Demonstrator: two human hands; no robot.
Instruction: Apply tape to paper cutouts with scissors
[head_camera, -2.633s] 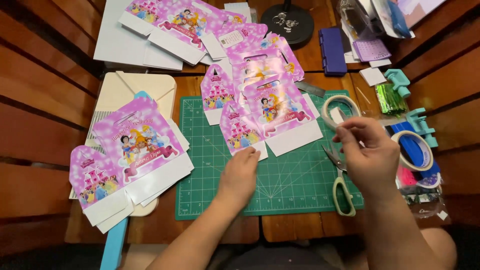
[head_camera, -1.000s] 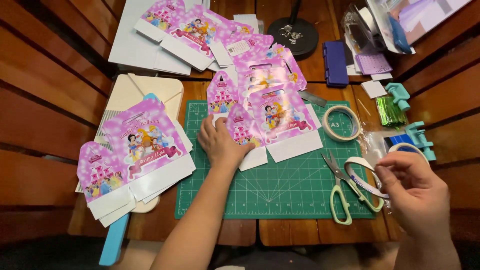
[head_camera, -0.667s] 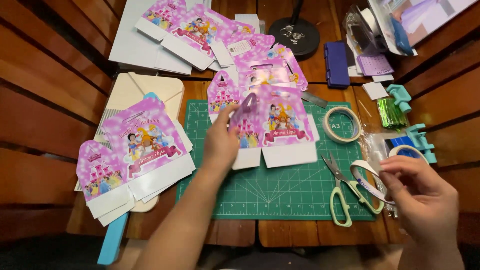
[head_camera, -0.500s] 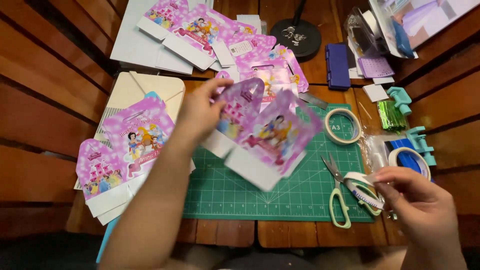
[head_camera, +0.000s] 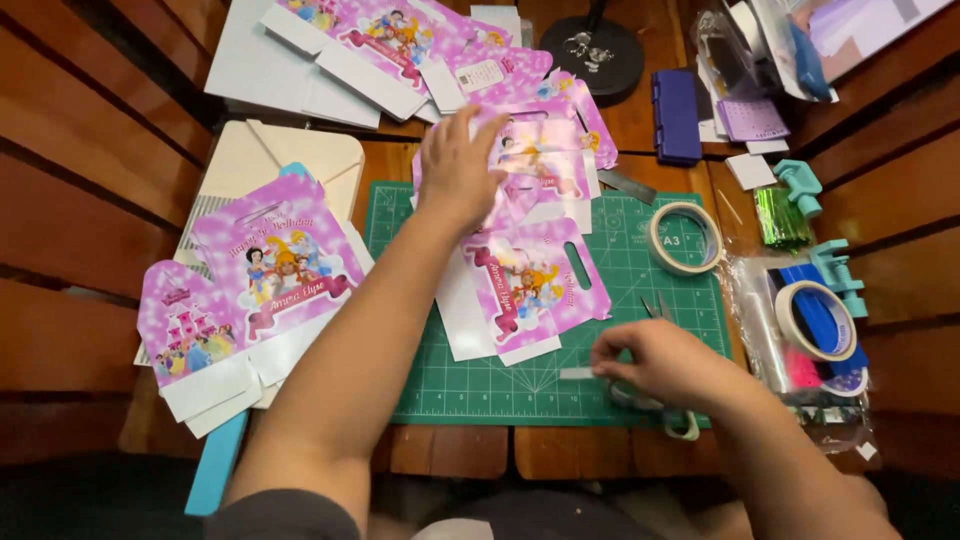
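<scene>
The left hand (head_camera: 458, 165) lies flat with fingers spread, palm down on the pink box blanks (head_camera: 545, 150) stacked at the far edge of the green mat (head_camera: 640, 300). It grips nothing; it only presses on the top sheet. The right hand (head_camera: 665, 362) is pinched narrow near the mat's near edge, thumb and fingers closed on a short strip of tape (head_camera: 577, 373) that sticks out to the left. Under this hand lie the scissors (head_camera: 680, 425), mostly hidden. One blank (head_camera: 530, 290) lies flat in the middle of the mat, between the two hands. More blanks (head_camera: 255, 285) sit by the desk's left edge, and a tape roll (head_camera: 686, 238) rests at the mat's right edge.

Half a second ago the left hand was lifting a blank off the mat; now that blank lies flat and the hand has gone to the far stack. The right hand has moved left from the desk's right side onto the mat.
</scene>
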